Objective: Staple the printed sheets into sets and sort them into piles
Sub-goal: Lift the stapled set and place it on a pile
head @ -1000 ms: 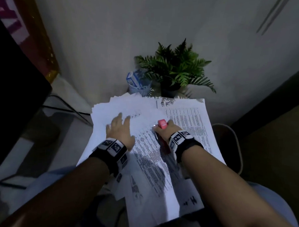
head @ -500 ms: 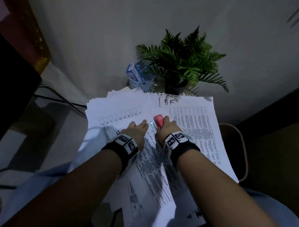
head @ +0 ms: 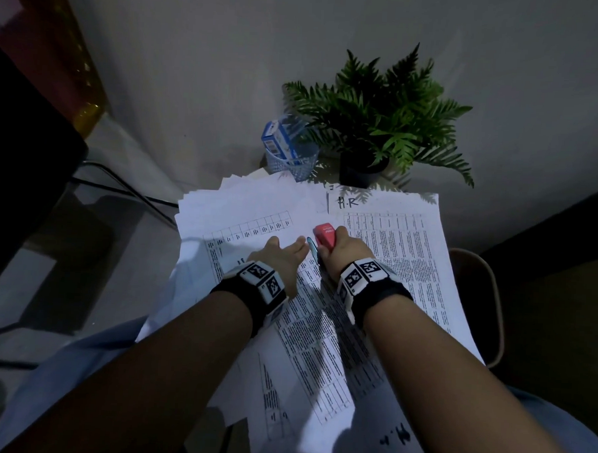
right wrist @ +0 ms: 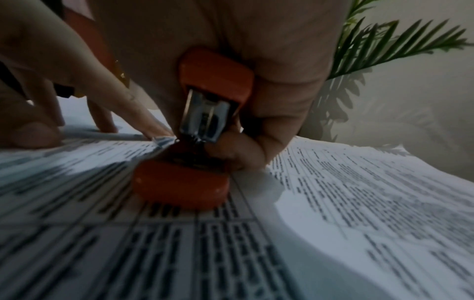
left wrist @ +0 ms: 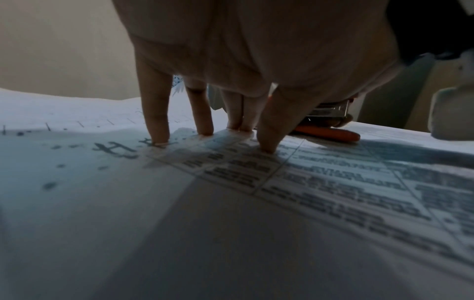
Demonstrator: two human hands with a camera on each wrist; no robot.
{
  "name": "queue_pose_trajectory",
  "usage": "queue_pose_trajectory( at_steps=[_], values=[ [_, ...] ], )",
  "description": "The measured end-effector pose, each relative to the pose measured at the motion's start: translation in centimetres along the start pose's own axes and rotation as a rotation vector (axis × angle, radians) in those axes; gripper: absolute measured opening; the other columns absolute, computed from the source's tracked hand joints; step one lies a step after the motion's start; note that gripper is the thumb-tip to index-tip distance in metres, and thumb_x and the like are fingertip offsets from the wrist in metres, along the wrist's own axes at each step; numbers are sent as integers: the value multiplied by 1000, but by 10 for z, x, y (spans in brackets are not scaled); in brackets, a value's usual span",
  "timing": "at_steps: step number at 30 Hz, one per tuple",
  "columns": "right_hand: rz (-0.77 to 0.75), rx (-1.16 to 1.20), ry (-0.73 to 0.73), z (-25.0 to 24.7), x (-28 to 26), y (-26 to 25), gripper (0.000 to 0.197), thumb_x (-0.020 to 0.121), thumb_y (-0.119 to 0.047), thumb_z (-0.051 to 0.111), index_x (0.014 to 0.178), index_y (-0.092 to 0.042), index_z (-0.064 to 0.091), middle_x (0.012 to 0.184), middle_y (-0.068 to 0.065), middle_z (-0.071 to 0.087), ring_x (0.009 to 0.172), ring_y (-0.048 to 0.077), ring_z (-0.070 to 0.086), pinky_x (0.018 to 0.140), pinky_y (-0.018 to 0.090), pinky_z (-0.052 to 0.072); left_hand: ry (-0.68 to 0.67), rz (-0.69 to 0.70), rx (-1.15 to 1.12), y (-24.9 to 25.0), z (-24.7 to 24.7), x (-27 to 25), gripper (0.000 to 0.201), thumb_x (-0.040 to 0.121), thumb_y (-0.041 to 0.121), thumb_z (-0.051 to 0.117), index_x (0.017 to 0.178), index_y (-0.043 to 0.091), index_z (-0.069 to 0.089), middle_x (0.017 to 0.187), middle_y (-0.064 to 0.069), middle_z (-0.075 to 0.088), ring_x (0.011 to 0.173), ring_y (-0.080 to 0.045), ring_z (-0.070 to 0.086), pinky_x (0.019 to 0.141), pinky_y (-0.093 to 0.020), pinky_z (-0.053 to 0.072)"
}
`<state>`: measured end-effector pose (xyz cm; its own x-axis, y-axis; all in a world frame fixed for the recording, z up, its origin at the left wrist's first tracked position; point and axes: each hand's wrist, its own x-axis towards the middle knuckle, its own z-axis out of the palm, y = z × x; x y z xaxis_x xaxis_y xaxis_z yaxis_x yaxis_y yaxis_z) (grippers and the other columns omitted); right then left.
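Note:
Printed sheets (head: 320,330) with tables of text lie in overlapping piles across a small table; the right pile (head: 409,251) is marked "H.R". My right hand (head: 341,252) grips a small red stapler (head: 324,235), whose base (right wrist: 179,186) rests on the paper with a sheet corner at its metal mouth (right wrist: 205,121). My left hand (head: 282,256) is just left of the stapler, its straight fingertips (left wrist: 266,146) pressing the sheets (left wrist: 231,182) down.
A potted fern (head: 380,127) and a blue mesh cup (head: 293,157) holding a small box stand at the table's far edge by the wall. A dark monitor (head: 20,145) and cables sit to the left. A chair edge (head: 486,303) shows on the right.
My left hand slid right from the left pile to beside the stapler and now presses the sheets there. My right hand stays on the stapler.

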<state>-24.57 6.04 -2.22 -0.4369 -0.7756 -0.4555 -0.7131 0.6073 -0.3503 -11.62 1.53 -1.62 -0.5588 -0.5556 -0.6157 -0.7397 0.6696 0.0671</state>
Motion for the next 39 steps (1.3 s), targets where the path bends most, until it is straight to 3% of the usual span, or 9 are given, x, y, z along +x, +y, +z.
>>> queue_pose_trajectory(
  at_steps=[4,10,14,18,22,26,32,35,39],
  values=[
    [6,-32,-31,-3,6,2,41,95,-36,47,123,-8,40,109,17,60,97,33,60,71,31,42,-12,9,3,0,-4,-1,80,90,19,51,149,33,-2,155,21,-5,132,-25,21,93,-41,47],
    [17,-39,-56,-7,10,3,43,93,-37,50,125,-9,41,114,16,60,101,33,59,72,30,40,5,22,6,-1,-3,0,79,90,17,49,149,31,-1,156,19,-4,133,-25,21,90,-38,47],
    [23,-27,-69,-8,10,2,43,94,-37,49,125,-9,41,114,15,60,101,32,59,73,30,39,25,33,21,-2,-1,3,78,90,17,48,150,29,0,157,17,-2,131,-27,23,90,-38,47],
    [7,-43,-60,-1,4,0,39,95,-35,46,123,-9,37,109,17,60,93,32,59,70,31,39,1,29,29,-9,-4,-3,77,88,18,57,150,20,11,158,1,4,138,-28,22,105,-40,38],
    [6,-94,-67,7,-6,0,40,96,-35,44,124,-9,34,108,18,59,92,33,59,68,32,40,31,-5,32,-30,9,-18,73,90,21,56,149,18,13,158,1,6,138,-27,23,105,-45,38],
    [-14,-110,-65,16,-22,-3,40,96,-35,44,125,-10,34,109,18,59,91,32,60,67,31,40,89,23,-42,-36,20,-25,67,93,14,50,149,12,13,158,-3,6,140,-27,24,111,-40,32],
    [-53,-111,-65,24,-36,-19,41,96,-38,43,125,-10,35,111,19,57,96,32,60,69,31,39,183,-7,-156,-42,27,-20,51,91,23,52,139,12,38,154,-1,22,135,-20,34,106,-38,38],
    [-56,-108,-77,29,-36,-33,41,96,-39,42,124,-11,34,111,18,56,96,32,59,69,32,41,204,-30,-168,-44,30,-23,48,90,27,52,137,16,42,151,-1,27,133,-24,36,104,-41,40],
    [-51,-99,-86,34,-34,-46,39,96,-38,42,124,-11,34,111,18,55,95,32,59,66,32,40,244,-43,-219,-43,31,-23,44,88,26,52,131,16,49,137,-4,40,118,-23,50,93,-36,46]
  ],
)
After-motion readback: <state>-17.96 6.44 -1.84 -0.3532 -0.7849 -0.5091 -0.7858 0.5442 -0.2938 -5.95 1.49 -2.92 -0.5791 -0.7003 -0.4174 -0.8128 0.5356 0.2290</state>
